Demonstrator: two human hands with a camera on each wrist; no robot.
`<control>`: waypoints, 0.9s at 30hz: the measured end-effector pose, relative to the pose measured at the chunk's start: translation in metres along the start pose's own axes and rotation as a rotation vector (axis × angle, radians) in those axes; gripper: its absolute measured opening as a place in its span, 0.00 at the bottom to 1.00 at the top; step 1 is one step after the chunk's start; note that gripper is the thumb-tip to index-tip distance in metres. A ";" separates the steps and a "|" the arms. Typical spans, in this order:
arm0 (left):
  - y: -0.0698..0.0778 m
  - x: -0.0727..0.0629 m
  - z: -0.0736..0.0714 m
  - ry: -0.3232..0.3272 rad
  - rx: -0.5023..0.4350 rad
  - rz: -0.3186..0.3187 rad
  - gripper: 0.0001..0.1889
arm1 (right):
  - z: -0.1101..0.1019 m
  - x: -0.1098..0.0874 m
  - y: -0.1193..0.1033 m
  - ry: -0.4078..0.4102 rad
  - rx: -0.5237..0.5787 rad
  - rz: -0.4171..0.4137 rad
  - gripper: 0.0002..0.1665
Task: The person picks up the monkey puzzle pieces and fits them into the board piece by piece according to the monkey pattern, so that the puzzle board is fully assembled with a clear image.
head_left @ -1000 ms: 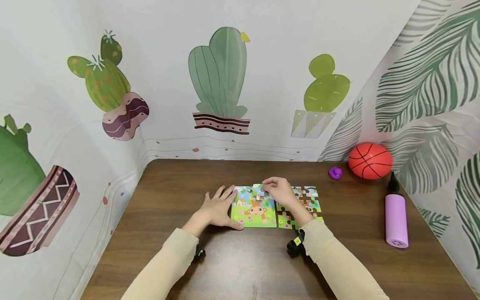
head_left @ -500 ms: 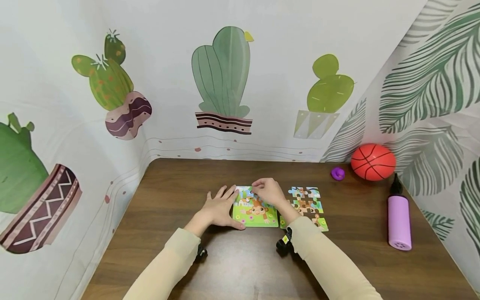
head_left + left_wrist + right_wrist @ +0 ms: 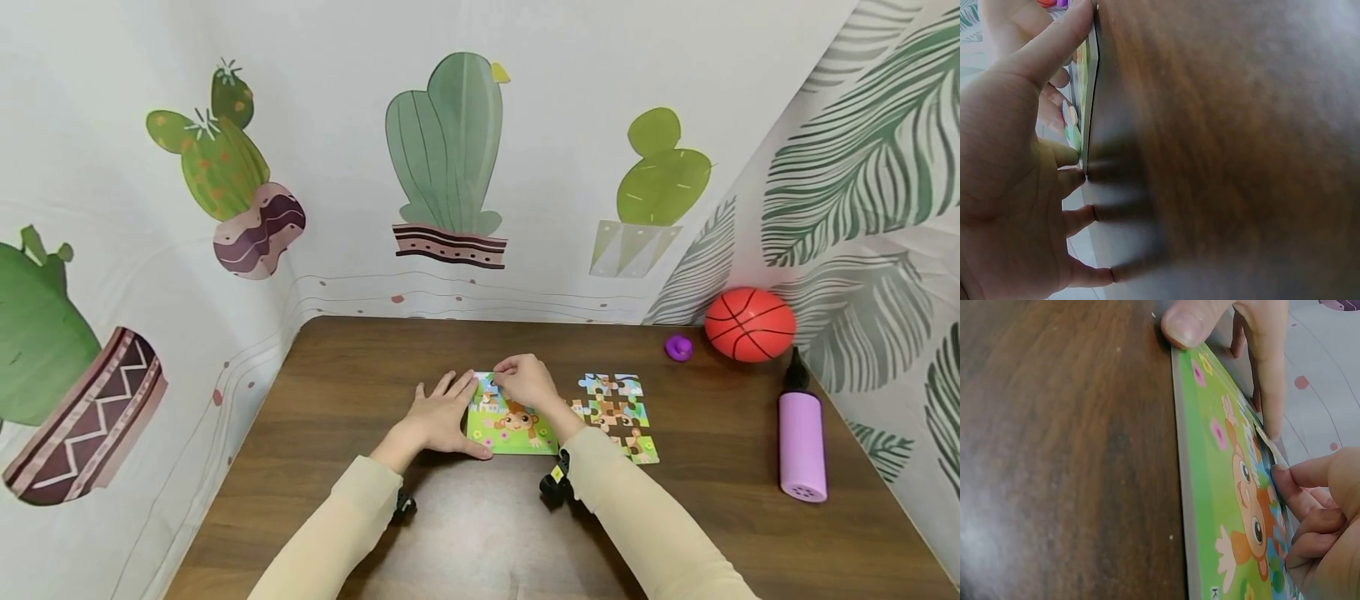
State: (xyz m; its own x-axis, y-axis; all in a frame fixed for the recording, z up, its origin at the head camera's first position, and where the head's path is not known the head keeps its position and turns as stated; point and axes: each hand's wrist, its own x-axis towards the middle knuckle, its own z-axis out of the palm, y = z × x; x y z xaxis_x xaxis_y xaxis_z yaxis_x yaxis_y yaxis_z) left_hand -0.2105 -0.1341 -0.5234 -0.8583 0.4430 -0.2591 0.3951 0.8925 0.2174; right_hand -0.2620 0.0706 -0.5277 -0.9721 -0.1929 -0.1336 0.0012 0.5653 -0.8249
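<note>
A picture board (image 3: 517, 443) with a cartoon monkey lies flat on the wooden table, partly covered by my hands. My left hand (image 3: 437, 421) rests along its left side with fingers spread, the thumb (image 3: 1185, 328) at the near corner and a fingertip close to the far corner. Over the board's far left part, my right hand (image 3: 527, 383) pinches a small jigsaw piece (image 3: 1072, 131) between thumb and finger. In the left wrist view this piece stands tilted above the board's surface. The right hand hides part of the board's far half.
Several jigsaw pieces (image 3: 618, 410) lie grouped right of the board. Farther right are a purple toy (image 3: 678, 348), a red ball (image 3: 750, 325) and a pink pump (image 3: 802, 446). A cactus-print cloth (image 3: 555, 287) hangs behind the table.
My right hand has moved left with the jigsaw piece, from the board's far middle to its far left part. More of the loose pieces show now. The left hand stays at the board's left side.
</note>
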 end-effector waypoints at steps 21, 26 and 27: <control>0.001 -0.003 -0.002 -0.014 -0.006 0.001 0.68 | -0.004 -0.006 0.001 0.059 -0.131 -0.033 0.13; 0.001 -0.003 -0.003 -0.013 -0.008 0.000 0.68 | -0.022 -0.010 0.009 0.072 -0.122 -0.084 0.13; 0.001 -0.003 -0.003 -0.011 -0.010 0.002 0.68 | -0.028 -0.011 0.012 0.076 -0.118 -0.093 0.14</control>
State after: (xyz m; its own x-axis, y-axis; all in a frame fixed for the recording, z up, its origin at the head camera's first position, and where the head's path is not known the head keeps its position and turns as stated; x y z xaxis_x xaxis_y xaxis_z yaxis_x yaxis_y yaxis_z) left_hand -0.2086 -0.1342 -0.5198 -0.8540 0.4454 -0.2689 0.3930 0.8909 0.2276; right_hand -0.2584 0.1016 -0.5205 -0.9816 -0.1903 -0.0138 -0.1132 0.6390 -0.7609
